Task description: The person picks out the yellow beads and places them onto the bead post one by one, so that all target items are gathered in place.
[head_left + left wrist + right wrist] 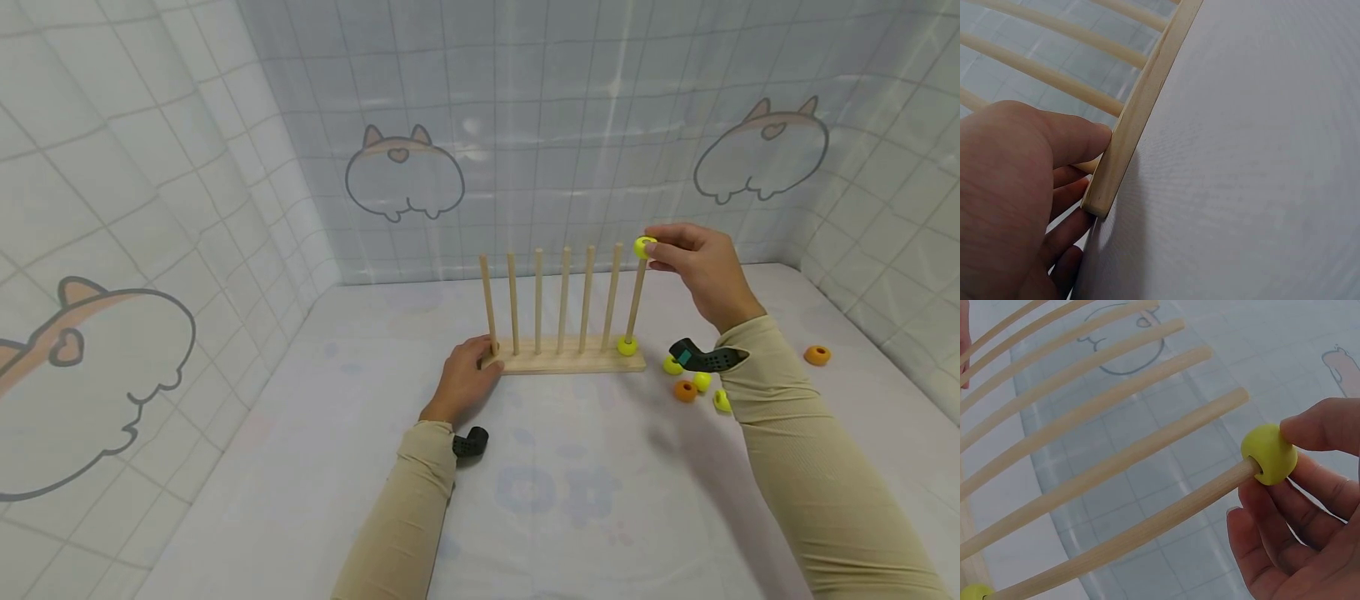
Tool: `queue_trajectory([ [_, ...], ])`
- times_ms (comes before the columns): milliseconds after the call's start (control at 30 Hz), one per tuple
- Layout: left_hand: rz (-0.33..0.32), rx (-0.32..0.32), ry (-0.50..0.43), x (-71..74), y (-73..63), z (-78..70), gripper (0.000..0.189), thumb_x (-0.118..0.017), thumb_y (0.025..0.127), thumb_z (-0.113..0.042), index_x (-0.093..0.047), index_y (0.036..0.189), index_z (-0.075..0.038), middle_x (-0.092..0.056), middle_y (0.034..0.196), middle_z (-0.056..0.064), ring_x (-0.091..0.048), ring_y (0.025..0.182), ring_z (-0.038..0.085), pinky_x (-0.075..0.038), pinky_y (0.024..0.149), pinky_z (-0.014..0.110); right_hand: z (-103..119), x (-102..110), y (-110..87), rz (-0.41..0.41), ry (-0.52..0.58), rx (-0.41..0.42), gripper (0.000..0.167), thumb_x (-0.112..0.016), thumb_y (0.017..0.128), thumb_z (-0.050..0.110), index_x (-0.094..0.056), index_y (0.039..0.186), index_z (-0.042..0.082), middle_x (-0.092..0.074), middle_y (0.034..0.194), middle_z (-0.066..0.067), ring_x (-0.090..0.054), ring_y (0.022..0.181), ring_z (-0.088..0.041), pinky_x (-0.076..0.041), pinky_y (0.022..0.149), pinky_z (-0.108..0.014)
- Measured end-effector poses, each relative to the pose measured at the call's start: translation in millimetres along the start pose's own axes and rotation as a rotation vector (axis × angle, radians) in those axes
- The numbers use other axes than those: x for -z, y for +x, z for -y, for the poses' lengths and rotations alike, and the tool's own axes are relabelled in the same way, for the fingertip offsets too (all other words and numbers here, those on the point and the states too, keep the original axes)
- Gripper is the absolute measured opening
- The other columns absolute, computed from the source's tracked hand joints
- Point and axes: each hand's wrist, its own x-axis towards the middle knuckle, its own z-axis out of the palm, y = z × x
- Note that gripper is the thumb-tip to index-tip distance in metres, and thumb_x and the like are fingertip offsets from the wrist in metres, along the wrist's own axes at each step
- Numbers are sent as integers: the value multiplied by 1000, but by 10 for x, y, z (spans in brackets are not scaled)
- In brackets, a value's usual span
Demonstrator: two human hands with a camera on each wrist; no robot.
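Note:
A wooden rack [562, 364] with a flat base carries a row of several upright dowels. My left hand [465, 379] grips the base's left end, thumb on the near edge and fingers behind, as the left wrist view shows. At the rightmost dowel [636, 300], my right hand [701, 262] pinches a yellow bead [1270, 453] between thumb and fingers. The dowel's tip sits in the bead's hole. Another yellow bead [627, 346] lies at the foot of that same dowel, on the base. The other dowels carry no beads.
Right of the rack lie loose yellow beads [702, 382] and an orange bead [685, 391], partly hidden by the right forearm. Farther right is another orange bead [817, 356]. A tiled-pattern curtain [540, 142] stands behind and at both sides of the white cloth [360, 400].

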Motion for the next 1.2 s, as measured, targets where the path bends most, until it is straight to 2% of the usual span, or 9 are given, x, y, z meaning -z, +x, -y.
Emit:
queue_trajectory([
  [333, 2, 9, -4, 1, 3, -2, 48, -63, 97, -26, -58, 141, -7, -51, 148, 9, -40, 139, 32, -30, 115, 48, -9, 17, -15, -11, -85, -5, 44, -70, 96, 25, -64, 128, -4, -64, 125, -10, -60, 110, -17, -52, 86, -18],
  [533, -2, 10, -3, 2, 1, -8, 48, -63, 97, -26, -59, 140, -7, -51, 148, 9, -41, 138, 32, -31, 115, 48, -34, 38, -71, -10, -64, -9, 41, -69, 97, 22, -63, 127, -5, -67, 121, -10, -61, 110, -19, -52, 86, -19],
  [600, -2, 14, 1, 0, 3, -10, 48, -63, 97, -26, -59, 140, -7, -51, 148, 9, -42, 138, 31, -31, 115, 48, -57, 49, -105, -11, -64, -16, 40, -68, 97, 22, -63, 127, -4, -67, 119, -7, -61, 109, -18, -52, 86, -19],
  [800, -4, 16, 5, -8, 8, -14, 45, -63, 97, -26, -61, 138, -8, -52, 147, 8, -42, 137, 31, -31, 114, 49, -164, 103, -229, -25, -81, -45, 41, -67, 98, 24, -62, 129, -3, -65, 123, -12, -62, 110, -17, -53, 86, -18],
  [1067, 0, 11, -4, 11, -7, -41, 45, -62, 97, -25, -61, 138, -7, -51, 148, 10, -41, 138, 33, -30, 115, 49, -321, 222, -433, 16, -215, -89, 44, -62, 100, 32, -60, 131, 1, -65, 126, -13, -62, 108, -11, -52, 87, -18],
  [1200, 1, 15, 3, 10, -8, -36, 46, -62, 98, -25, -59, 140, -7, -51, 148, 9, -41, 139, 32, -31, 115, 47, -375, 273, -532, 35, -226, -129, 45, -62, 100, 34, -60, 132, 2, -67, 123, -5, -63, 108, -11, -52, 87, -19],
])
